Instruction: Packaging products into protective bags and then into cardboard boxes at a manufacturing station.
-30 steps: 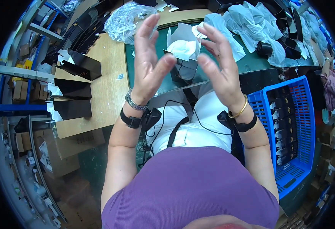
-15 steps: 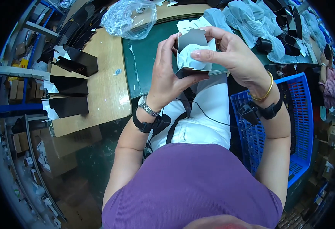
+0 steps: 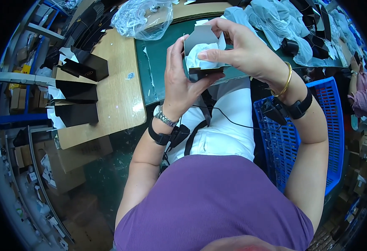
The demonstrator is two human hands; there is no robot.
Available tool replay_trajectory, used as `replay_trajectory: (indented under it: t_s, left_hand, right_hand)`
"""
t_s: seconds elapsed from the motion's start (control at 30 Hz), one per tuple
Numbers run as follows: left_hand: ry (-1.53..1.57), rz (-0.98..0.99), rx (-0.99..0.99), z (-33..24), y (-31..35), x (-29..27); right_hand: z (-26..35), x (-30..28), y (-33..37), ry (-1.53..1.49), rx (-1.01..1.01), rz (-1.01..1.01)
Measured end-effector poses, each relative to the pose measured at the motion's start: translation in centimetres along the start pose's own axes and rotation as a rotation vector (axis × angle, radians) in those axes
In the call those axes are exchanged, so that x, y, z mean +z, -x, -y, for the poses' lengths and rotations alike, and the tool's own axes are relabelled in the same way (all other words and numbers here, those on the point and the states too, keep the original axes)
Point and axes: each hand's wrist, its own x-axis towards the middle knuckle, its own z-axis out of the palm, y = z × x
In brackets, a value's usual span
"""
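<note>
Above the green tabletop, a small open box (image 3: pixel 197 37), black outside with grey-white flaps standing up, is tilted toward me. Inside it sits a rounded bundle in thin white wrapping (image 3: pixel 195 52); whatever the wrapping covers is hidden. My left hand (image 3: pixel 178 83) grips the box from the left and below, its thumb along the near side. My right hand (image 3: pixel 244 48) reaches in from the right, thumb pressed on the white bundle and fingers curled behind the box, partly hidden.
Three open black boxes (image 3: pixel 76 91) with white flaps stand on the wooden table (image 3: pixel 120 94) to the left. Behind lies a clear plastic bag (image 3: pixel 141 21). Crumpled pale plastic bags (image 3: pixel 271 21) and a black cylinder (image 3: pixel 290 47) occupy the back right. A blue basket (image 3: pixel 336 138) is beside my right arm.
Both hands have shifted slightly left with the box. The right thumb has stayed on the white bundle, and the box's grey back flap shows more fully.
</note>
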Motion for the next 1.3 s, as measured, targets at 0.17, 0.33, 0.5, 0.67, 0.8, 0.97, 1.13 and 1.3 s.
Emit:
replay_trajectory:
  t_s: [0.17,0.33,0.5,0.67,0.8,0.97,1.13,1.3]
  left_hand:
    - [0.024,-0.015,-0.019,0.3,0.3,0.0]
    - [0.047,-0.026,-0.023,0.2,0.4,0.1]
    - [0.005,-0.035,-0.001,0.4,0.5,-0.3]
    - [0.057,-0.038,-0.007,0.4,0.4,0.0]
    - [0.005,-0.037,0.027,0.9,0.8,-0.2]
    - [-0.003,-0.001,-0.043,0.5,2.5,-2.2]
    - [-0.04,0.053,-0.09,-0.4,4.0,-3.6]
    - [0.017,-0.03,-0.196,-1.2,5.9,-5.7]
  right_hand:
    - [-0.7,0.5,-0.9,0.005,-0.083,0.01]
    - [-0.5,0.2,-1.3,0.018,-0.007,0.026]
    - [-0.1,0.6,-1.8,0.148,-0.031,0.025]
    - [-1.0,0.6,-2.1,0.205,-0.064,-0.017]
    - [-1.3,0.9,-2.5,0.184,-0.089,-0.011]
    - [0.4,2.5,-2.8,0.186,-0.139,0.039]
    - [1.4,3.0,-1.3,0.112,-0.088,0.039]
    - [2.8,4.2,1.3,-0.477,0.01,-0.058]
